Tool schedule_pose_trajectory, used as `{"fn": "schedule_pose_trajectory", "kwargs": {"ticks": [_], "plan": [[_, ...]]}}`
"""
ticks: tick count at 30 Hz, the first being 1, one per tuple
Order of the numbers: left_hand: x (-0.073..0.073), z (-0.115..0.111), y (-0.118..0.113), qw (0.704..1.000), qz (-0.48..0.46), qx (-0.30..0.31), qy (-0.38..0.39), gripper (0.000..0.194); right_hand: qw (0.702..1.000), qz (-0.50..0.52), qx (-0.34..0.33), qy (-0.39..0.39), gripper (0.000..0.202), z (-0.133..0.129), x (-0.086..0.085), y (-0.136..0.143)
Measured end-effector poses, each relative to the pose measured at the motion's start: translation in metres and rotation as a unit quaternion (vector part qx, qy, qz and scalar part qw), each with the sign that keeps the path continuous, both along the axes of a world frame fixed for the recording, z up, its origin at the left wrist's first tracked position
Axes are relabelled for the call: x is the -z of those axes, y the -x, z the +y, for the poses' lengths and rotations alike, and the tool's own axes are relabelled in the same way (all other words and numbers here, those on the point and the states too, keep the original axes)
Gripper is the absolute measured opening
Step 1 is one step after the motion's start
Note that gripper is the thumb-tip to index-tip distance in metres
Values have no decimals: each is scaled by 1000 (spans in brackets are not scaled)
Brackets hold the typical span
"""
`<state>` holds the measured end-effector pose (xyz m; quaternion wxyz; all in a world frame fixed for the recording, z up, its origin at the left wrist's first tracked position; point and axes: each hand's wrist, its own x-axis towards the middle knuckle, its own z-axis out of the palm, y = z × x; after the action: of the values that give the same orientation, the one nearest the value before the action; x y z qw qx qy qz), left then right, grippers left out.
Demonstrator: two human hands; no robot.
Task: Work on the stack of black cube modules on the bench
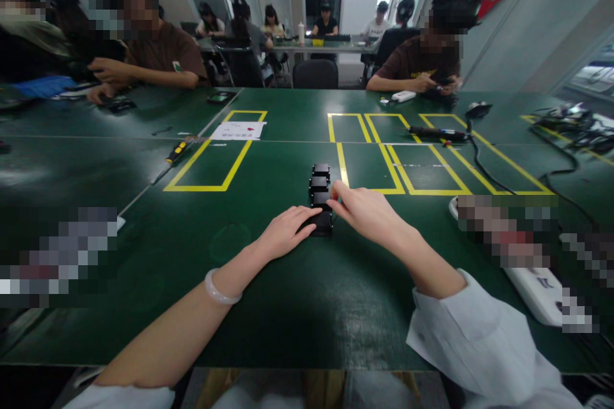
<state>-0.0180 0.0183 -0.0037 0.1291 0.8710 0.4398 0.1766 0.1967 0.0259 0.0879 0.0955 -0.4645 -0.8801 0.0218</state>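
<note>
Several small black blocks (320,184) stand in a row running away from me on the green table (288,294). My left hand (289,230) lies at the left side of the nearest block (324,223), its fingers stretched out and touching it, with thumb and forefinger apart. At the right of the row, my right hand (359,208) has its fingers bent and pressed together beside the second-nearest block; what they hold, if anything, is too small to make out.
Yellow tape outlines (228,188) mark the table beyond. A yellow-black tool (176,152) lies left, a black tool (439,133) right, and a white power strip (537,294) near my right sleeve. Other people sit across the table.
</note>
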Motion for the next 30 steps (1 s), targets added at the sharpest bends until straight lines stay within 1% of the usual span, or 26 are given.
{"fn": "schedule_pose_trajectory", "kwargs": {"ticks": [13,22,30], "plan": [[-1,0,0,1000,-4,1,3,40,1000,4,-9,8,20,-3,-5,1],[-3,-1,-1,1000,0,3,0,39,1000,19,-13,-2,19,-1,0,-1],[1,1,0,1000,1,3,-7,40,1000,16,-14,-4,24,0,2,0]]}}
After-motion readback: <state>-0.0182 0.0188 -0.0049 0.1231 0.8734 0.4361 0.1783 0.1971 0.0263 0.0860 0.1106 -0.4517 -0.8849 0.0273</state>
